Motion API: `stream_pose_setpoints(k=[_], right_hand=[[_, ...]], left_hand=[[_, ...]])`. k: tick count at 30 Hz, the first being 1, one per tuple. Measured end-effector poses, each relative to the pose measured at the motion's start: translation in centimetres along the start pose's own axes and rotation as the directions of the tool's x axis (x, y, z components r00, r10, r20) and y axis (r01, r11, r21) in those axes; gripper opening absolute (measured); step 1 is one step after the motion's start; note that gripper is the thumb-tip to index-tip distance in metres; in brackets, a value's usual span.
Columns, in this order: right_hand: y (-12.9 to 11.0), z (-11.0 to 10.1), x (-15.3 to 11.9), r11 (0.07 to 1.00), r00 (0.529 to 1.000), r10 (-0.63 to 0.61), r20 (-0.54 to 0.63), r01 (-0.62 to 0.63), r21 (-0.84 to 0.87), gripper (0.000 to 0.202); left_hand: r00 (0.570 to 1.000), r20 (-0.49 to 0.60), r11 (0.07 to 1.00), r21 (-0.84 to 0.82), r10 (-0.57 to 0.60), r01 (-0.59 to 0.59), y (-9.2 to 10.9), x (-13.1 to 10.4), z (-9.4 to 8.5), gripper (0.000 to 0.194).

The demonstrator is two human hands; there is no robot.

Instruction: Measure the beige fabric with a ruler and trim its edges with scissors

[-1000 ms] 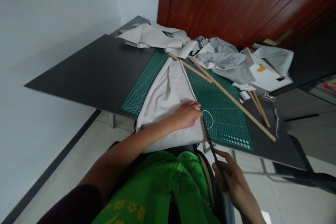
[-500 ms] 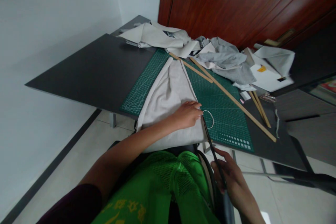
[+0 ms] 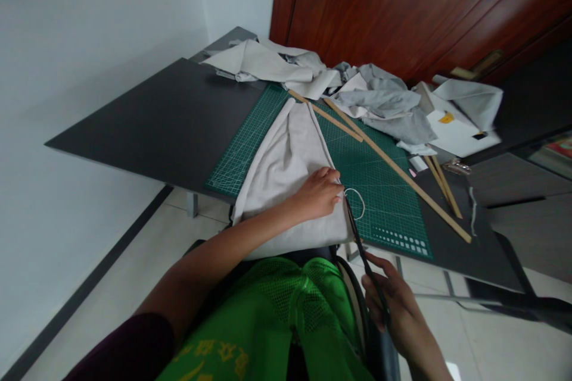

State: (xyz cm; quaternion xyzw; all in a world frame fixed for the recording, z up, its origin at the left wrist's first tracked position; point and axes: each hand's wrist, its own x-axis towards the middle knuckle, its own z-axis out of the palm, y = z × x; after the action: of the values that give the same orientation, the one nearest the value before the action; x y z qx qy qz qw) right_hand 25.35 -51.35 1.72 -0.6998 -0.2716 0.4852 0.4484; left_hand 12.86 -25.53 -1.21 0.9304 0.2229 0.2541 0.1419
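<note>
Pale, off-white fabric (image 3: 286, 161) lies folded into a tapering shape over a green cutting mat (image 3: 370, 190) and hangs to the table's front edge. My left hand (image 3: 322, 192) rests on it, fingers curled and closed on the fabric's right edge. In my right hand (image 3: 393, 297) are long dark scissors (image 3: 355, 229), seen nearly edge-on. Their tips lie at the fabric's right edge, just below my left fingertips. Whether the blades are apart cannot be made out. A thin white strip (image 3: 363, 202) curls in a loop beside the tips, on the mat.
Wooden rulers (image 3: 397, 172) lie slantwise across the mat. Heaps of grey and white cloth (image 3: 379, 95) line the back of the dark table (image 3: 170, 119). A white box (image 3: 465, 131), metal clips (image 3: 458, 166) and more wooden sticks (image 3: 442, 184) are at the right.
My left fingers have shifted very slightly up and left along the fabric edge. The scissors and my right hand stay almost in the same place.
</note>
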Motion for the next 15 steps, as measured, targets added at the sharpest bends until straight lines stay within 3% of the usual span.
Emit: stream_pose_setpoints(k=[10, 15], right_hand=[[1.5, -0.9, 0.5, 0.998, 0.999, -0.035, 0.022, 0.036, -0.055, 0.063], [1.1, -0.7, 0.3, 0.994, 0.998, -0.064, 0.014, 0.065, -0.089, 0.065]], left_hand=[[0.999, 0.051, 1.0, -0.015, 0.016, -0.016, -0.1, 0.2, 0.1, 0.014], [0.999, 0.045, 1.0, -0.016, 0.018, -0.017, -0.2, 0.2, 0.2, 0.015]])
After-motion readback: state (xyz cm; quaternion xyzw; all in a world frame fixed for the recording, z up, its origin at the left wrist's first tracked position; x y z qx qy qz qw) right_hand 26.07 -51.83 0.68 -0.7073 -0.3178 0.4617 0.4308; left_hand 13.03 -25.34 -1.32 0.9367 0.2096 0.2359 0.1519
